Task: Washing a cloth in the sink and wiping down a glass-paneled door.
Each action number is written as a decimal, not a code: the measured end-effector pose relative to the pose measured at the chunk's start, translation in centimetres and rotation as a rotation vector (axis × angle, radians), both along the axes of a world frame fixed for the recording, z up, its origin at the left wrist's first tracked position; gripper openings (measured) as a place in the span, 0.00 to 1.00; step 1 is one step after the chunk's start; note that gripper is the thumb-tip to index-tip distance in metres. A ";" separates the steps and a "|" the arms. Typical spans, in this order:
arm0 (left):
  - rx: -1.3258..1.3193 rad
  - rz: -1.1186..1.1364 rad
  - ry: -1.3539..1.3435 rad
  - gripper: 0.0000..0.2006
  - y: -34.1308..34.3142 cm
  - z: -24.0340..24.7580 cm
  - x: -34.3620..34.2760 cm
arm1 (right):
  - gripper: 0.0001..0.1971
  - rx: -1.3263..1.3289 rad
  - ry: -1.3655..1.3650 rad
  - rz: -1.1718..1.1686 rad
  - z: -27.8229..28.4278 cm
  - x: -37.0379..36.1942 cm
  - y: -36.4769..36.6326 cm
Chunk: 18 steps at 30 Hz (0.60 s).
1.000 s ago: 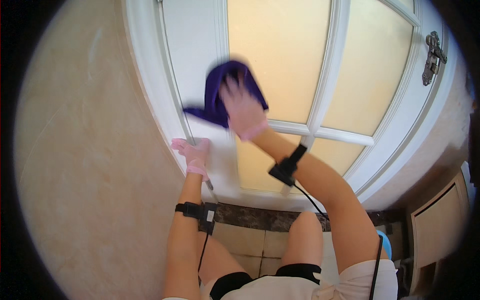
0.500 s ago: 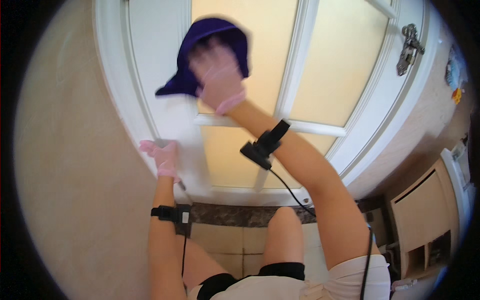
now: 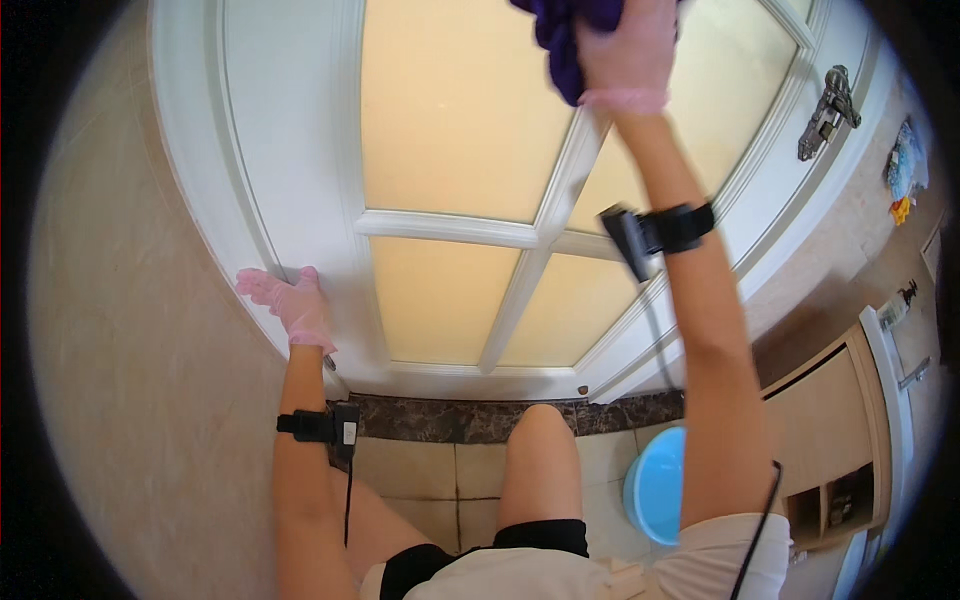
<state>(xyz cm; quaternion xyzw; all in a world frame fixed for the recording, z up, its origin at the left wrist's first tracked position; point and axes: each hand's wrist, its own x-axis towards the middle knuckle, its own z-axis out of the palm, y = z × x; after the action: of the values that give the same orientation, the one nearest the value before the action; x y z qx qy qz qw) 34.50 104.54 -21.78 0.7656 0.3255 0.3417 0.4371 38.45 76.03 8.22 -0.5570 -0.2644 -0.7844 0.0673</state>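
**Upper panes being wiped**

The cloth [image 3: 570, 35] is pressed flat against the door [image 3: 290, 180] near its top edge by the right hand [image 3: 625, 50], fingers spread over it. The left hand [image 3: 290, 305] is laid open on the door's left edge, grasping nothing, well below the cloth. The wiping stage is judged under way; firm pressure across the glass [image 3: 455, 110] is called for next

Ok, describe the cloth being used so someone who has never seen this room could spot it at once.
Start at the white door with frosted amber glass panes. Follow the raised right hand, in a pink glove, to the top pane. The purple cloth is bunched under that hand against the glass, the only dark purple thing on the pale door.
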 end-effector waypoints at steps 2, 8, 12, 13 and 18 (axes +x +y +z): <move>-0.040 -0.011 -0.028 0.48 0.8 0.1 -0.5 | 0.24 0.014 0.224 0.068 -6.3 0.3 0.2; -0.097 -0.060 0.108 0.48 -0.4 1.9 -1.6 | 0.14 -0.430 0.613 0.465 -18.2 -4.0 -2.3; -0.051 -0.059 0.056 0.48 -0.9 2.7 -2.5 | 0.14 -0.399 0.463 0.085 -12.2 -3.1 -3.7; -0.062 -0.062 0.074 0.48 -0.8 3.3 -3.1 | 0.13 -0.255 0.572 0.048 -9.6 -1.8 -4.1; -0.073 -0.083 0.040 0.48 -1.2 2.6 -2.8 | 0.24 0.178 0.510 0.926 7.3 -3.3 0.5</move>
<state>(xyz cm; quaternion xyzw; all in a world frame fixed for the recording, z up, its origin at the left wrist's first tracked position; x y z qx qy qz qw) 31.72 103.39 -19.23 0.7688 0.3143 0.2957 0.4719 35.15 76.56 15.55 -0.5472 -0.3901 -0.5317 0.5155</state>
